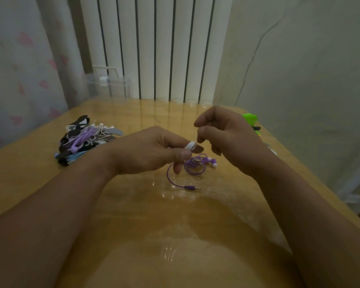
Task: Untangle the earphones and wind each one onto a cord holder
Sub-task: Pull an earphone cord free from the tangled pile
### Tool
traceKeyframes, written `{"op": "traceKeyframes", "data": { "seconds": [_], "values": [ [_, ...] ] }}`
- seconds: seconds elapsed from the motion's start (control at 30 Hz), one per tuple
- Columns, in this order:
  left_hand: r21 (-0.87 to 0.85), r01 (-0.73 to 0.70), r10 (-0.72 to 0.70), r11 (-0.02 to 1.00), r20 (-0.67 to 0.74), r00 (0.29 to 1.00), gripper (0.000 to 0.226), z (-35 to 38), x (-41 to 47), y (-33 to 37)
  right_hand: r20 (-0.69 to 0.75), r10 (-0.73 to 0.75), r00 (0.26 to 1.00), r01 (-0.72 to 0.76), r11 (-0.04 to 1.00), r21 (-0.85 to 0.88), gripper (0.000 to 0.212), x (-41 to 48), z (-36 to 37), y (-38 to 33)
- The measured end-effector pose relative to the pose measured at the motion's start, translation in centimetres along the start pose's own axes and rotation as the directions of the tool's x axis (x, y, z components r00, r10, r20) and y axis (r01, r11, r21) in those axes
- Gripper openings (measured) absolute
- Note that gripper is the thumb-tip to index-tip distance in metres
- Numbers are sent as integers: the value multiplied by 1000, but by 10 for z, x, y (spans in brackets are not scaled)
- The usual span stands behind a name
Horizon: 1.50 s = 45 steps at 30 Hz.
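L hand point(148, 150): pinches cord holder point(198, 150), white cord point(190, 145) wound on.
R hand point(227, 134): fingers curled, pinches white cord.
Table point(133, 215): purple earphones point(195, 164).

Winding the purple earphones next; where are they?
Head view: the purple earphones lie loose on the table at centre, beside the left hand, plug toward the viewer.

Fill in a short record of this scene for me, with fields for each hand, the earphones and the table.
left hand: grips a brown cord holder wound with white cord
right hand: pinches the white cord just above the holder
purple earphones: loose on the table, below the hands
pile: holders and earphones, far left of table
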<state>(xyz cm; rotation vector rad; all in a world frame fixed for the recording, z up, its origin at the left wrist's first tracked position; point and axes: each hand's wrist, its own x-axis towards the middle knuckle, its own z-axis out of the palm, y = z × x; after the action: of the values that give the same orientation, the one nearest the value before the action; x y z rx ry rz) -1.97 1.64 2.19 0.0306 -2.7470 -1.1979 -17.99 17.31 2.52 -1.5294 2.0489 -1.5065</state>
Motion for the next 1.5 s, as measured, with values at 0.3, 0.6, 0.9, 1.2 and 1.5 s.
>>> {"op": "traceKeyframes", "data": {
  "seconds": [0.3, 0.6, 0.9, 1.2, 1.5],
  "values": [
    [-409, -170, 5, 896, -375, 927, 26, 8, 13, -11, 50, 136, 989, -144, 954, 263, 16, -3, 31, 9],
    [-261, -168, -5, 950, -554, 833, 33, 21, 21, -15, 113, 283, 952, -298, 786, 541, 10, -4, 48, 7],
    [-354, -138, -100, 925, -577, 811, 33, 29, 26, -22, -84, 281, 956, -284, 959, -24, 9, 2, 26, 19],
    [-494, -115, -123, 862, -424, 898, 23, 52, 50, 0, -533, 222, 817, -569, 463, -679, 34, 7, -60, 92],
    [-519, -105, -178, 848, -467, 866, 26, 52, 44, -14, -420, 283, 863, -506, 451, -735, 31, 12, -54, 104]
  ]
}}
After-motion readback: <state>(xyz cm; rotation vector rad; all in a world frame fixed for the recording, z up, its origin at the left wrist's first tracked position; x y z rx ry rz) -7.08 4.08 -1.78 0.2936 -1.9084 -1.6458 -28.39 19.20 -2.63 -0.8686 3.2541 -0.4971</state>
